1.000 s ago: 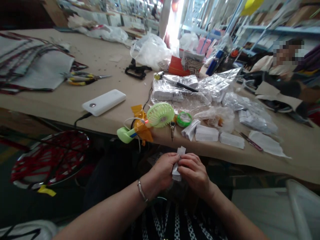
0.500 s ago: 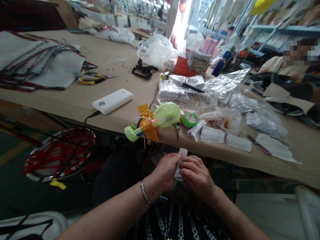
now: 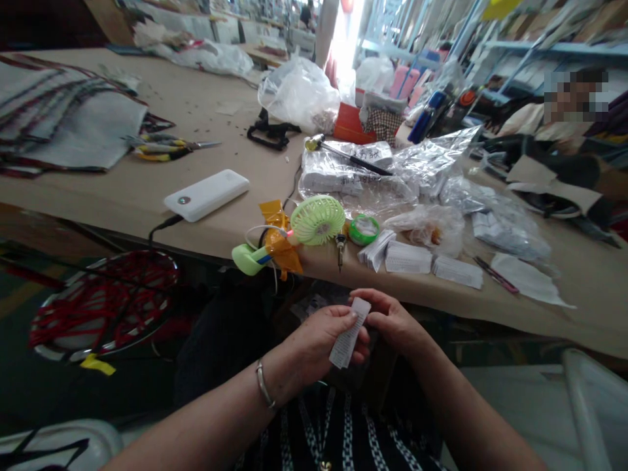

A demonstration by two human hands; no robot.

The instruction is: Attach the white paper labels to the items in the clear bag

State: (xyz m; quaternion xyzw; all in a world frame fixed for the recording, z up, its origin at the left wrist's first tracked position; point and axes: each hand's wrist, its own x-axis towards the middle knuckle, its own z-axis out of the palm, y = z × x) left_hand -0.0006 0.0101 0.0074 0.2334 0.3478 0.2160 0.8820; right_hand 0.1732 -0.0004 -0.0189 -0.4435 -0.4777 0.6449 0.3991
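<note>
A small stack of narrow white printed labels (image 3: 350,337) is pinched between the thumb and fingers of my left hand (image 3: 316,343), just below the table's front edge. The print faces up and the strip tilts to the right at its top. My right hand (image 3: 397,324) is at the upper end of the labels, its forefinger stretched out along the top and its thumb apart, beside the right edge. Whether those fingertips touch the labels is hard to see. Further stacks of similar labels (image 3: 408,258) lie near the table edge.
On the table (image 3: 206,242) stand a taped green fan (image 3: 318,220), a green tape roll (image 3: 364,229), a screwdriver-like tool (image 3: 340,252), a white power bank (image 3: 209,195), yellow-handled pliers (image 3: 161,148) and plastic bags (image 3: 367,176). A red-strapped stool (image 3: 108,297) is at left. Another person (image 3: 532,124) sits at right.
My right hand has opened from over the labels and shifted to their upper end. The labels now lie tilted and more exposed in my left hand. The view has shifted slightly.
</note>
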